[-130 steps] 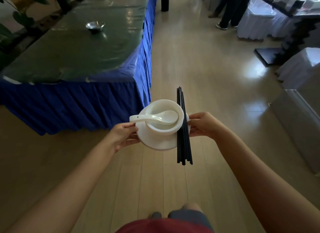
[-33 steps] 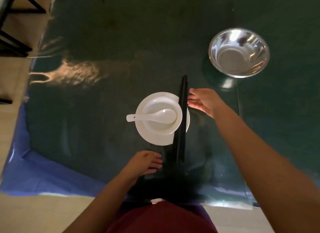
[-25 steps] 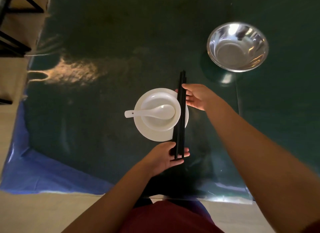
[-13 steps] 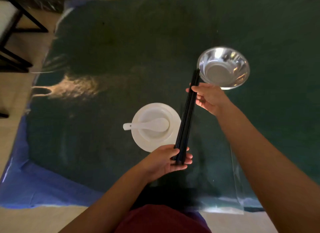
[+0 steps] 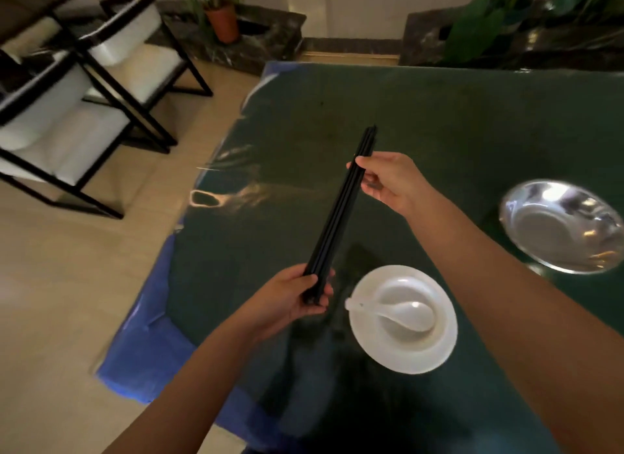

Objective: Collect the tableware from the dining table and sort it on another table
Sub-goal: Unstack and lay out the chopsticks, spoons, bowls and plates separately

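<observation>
chopsticks (image 5: 341, 213): black bundle, up off the table and slanted, both hands on it
left hand (image 5: 289, 298): fingers curled round the near end of the bundle
right hand (image 5: 388, 180): thumb and fingers pinching the bundle close to the far tips
white bowl (image 5: 407, 310): sits on the white plate (image 5: 435, 352), just right of the left hand
spoon (image 5: 395, 310): white ceramic one lying in the bowl, handle poking left
steel bowl (image 5: 562, 225): way over on the right, sitting by itself
table (image 5: 456, 122): dark green glossy cover, blue skirt underneath
chairs (image 5: 77, 92): black frames with white cushions, off to the left on the floor
</observation>
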Demonstrator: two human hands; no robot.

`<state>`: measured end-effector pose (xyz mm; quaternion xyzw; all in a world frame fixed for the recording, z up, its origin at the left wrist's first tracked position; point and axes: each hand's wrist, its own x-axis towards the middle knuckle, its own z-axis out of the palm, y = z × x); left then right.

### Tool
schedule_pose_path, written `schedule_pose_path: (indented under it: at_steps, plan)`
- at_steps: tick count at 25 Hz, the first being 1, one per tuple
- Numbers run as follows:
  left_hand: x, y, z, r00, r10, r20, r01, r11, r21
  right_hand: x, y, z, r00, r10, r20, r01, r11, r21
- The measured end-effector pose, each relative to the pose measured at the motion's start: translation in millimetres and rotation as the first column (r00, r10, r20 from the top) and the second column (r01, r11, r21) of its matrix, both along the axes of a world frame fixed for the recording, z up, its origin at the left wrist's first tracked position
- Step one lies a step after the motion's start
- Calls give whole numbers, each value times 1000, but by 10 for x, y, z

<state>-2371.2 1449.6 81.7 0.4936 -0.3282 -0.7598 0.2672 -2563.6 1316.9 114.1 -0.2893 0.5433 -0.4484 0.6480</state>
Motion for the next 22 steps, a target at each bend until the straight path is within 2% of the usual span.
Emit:
schedule_pose_path:
  at_steps: [5, 10, 15, 17, 18, 19, 20, 21, 22]
  plan:
    - [729, -515, -420, 995, 82, 59, -86, 994, 73, 1033, -624, -464, 972, 142, -185, -122, 985, 119]
    - [1388, -1025, -918, 989, 130, 71, -140, 975, 175, 1796, -1252, -1096, 930, 160, -330, -98, 976, 196]
    - [1727, -1618, -1160, 978, 157, 139, -174, 977, 122, 2055, -1868, -1452, 931, 76, -356, -18, 986, 165]
    - [1806, -1694, -1196, 965, 58, 255, -71, 996, 44, 2108, -2016, -1531, 921, 82, -382, -19, 986, 165]
    - [1842, -1709, -1215, 913, -19, 407, 47, 997, -59, 2124, -2077, -1564, 912, 90, -399, -24, 985, 168]
    - [1878, -1713, -1231, 803, -53, 594, 202, 961, -188, 2137, -2114, -1581, 906, 96, -413, -28, 985, 168]
    - [1918, -1710, -1248, 672, -26, 740, 365, 882, -300, 2146, -2138, -1601, 901, 99, -423, -30, 986, 166]
    - [1954, -1711, -1256, 556, 19, 831, 495, 796, -350, 2148, -2153, -1619, 892, 103, -441, -32, 986, 164]
    - [1986, -1718, -1253, 450, 48, 892, 585, 738, -335, 2146, -2163, -1634, 880, 105, -464, -34, 987, 159]
